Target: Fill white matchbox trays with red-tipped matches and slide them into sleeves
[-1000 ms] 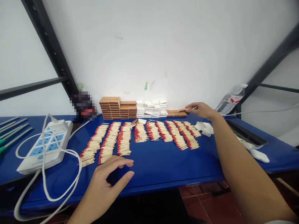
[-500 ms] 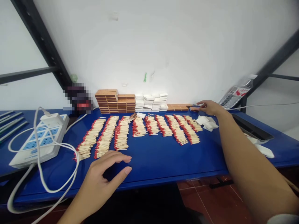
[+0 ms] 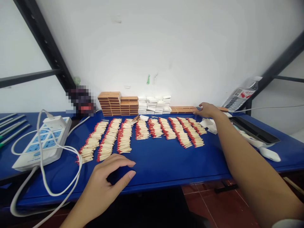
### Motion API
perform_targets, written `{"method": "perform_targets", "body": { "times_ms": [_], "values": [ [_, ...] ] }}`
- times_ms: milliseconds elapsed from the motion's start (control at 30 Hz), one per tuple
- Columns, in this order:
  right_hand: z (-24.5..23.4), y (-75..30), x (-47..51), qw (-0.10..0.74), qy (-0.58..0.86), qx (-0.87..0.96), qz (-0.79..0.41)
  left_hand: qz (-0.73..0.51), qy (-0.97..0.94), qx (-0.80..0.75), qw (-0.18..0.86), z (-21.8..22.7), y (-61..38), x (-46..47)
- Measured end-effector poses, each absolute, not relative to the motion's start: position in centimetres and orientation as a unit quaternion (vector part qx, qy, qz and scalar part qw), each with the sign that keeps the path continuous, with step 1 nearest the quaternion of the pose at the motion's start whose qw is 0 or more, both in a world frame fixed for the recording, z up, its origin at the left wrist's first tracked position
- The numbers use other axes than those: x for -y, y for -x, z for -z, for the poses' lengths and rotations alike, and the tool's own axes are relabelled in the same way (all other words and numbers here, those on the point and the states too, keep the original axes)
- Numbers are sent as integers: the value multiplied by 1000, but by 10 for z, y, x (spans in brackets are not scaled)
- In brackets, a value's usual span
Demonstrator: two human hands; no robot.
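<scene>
Several rows of red-tipped matches (image 3: 142,133) lie across the blue table (image 3: 161,164). Behind them stand stacked brown matchbox sleeves (image 3: 117,104), white inner trays (image 3: 154,105) and a low row of brown boxes (image 3: 182,110). My right hand (image 3: 208,110) reaches to the back, fingers lying on the right end of that low brown row; whether it grips anything is hidden. My left hand (image 3: 111,172) rests on the table near the front edge, fingers spread and holding nothing, just below the left rows of matches.
A white power strip (image 3: 40,142) with a looped cable (image 3: 59,177) sits at the left, metal rods (image 3: 11,125) beyond it. Loose white trays (image 3: 209,123), a dark tray (image 3: 254,129), a white device (image 3: 268,153) and a plastic bottle (image 3: 242,93) are at the right. Black shelf struts (image 3: 42,44) flank the table.
My right hand has slid rightward along the low row of brown boxes at the back. The view shifted slightly. My left hand has stayed in place.
</scene>
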State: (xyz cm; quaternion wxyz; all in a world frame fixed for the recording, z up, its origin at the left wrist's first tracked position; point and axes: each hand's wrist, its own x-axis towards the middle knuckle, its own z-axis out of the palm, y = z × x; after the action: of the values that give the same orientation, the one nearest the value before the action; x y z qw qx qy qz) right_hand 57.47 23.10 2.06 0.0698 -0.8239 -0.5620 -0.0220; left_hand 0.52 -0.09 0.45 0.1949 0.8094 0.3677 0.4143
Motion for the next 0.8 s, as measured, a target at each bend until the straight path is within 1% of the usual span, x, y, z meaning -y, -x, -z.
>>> {"method": "perform_targets", "body": {
  "times_ms": [233, 433, 667, 800],
  "values": [
    [-13, -560, -234, 45, 839, 541, 25, -409, -813, -367, 194, -3, -5, -1],
    [-14, -556, -227, 52, 840, 540, 30, -406, -814, -366, 198, -2, -5, 0],
    [-43, -535, -201, 119, 786, 603, 66, -402, -821, -347, 210, -1, -3, -1],
    [-61, -532, -180, 186, 729, 658, 30, -400, -827, -332, 215, -2, -4, -3]
  ]
}}
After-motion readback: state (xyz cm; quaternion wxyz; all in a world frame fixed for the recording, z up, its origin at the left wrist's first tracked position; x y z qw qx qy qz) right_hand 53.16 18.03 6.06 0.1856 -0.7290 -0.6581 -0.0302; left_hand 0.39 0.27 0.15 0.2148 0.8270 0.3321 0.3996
